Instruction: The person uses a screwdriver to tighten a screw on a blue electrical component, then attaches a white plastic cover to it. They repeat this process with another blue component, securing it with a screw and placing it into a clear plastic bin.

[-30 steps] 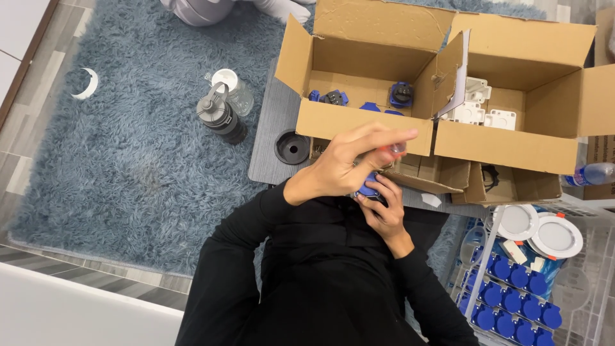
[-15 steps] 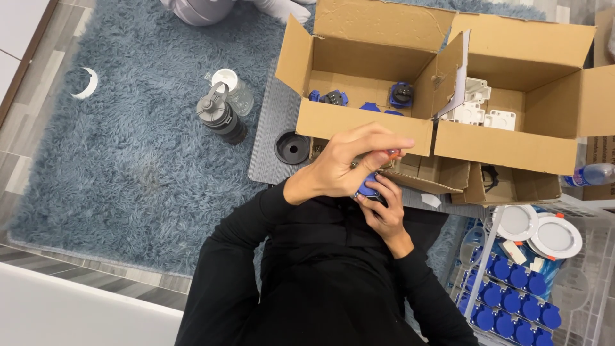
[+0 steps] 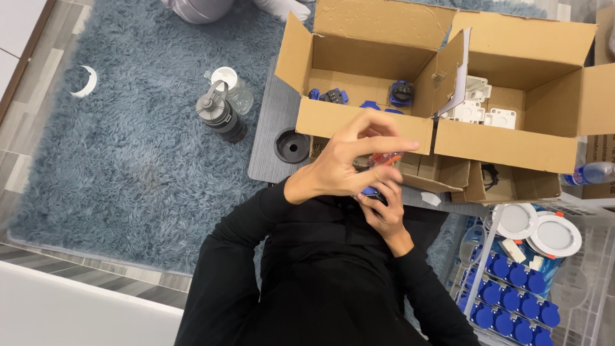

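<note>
Blue part (image 3: 370,190): small, blue, mostly hidden; sits between both hands, just near of the cardboard boxes, above the dark lap.
Orange piece (image 3: 386,157): small orange-red bit at the fingertips, just above the blue part; kind too small to tell.
Right hand (image 3: 383,210): under the blue part, fingers curled up around it, clamped on it from below.
Left hand (image 3: 351,161): on top, thumb and forefinger drawn together at the orange piece, other fingers fanned loosely; pinch seems closed on it, though partly hidden.
Step in hand: by the look of it, fitting or working the orange piece at the blue part while the lower hand steadies it.
Next move: calls, as a judgement, for a steady grip below and fine fingertip pressure above, with the piece kept square to the part.
Left carton (image 3: 359,125): open, just beyond the hands, holding several blue parts like the held one.
Right carton (image 3: 512,144): open, beside it, holding white square parts.
Grey lap tray (image 3: 266,144): under the cartons, round cup hollow at its left.
Dark bottle (image 3: 220,115): left of the tray, on the blue shag rug (image 3: 128,160), clear bottle touching behind.
Wire basket (image 3: 512,301): near right, rows of blue parts and round white lamps.
</note>
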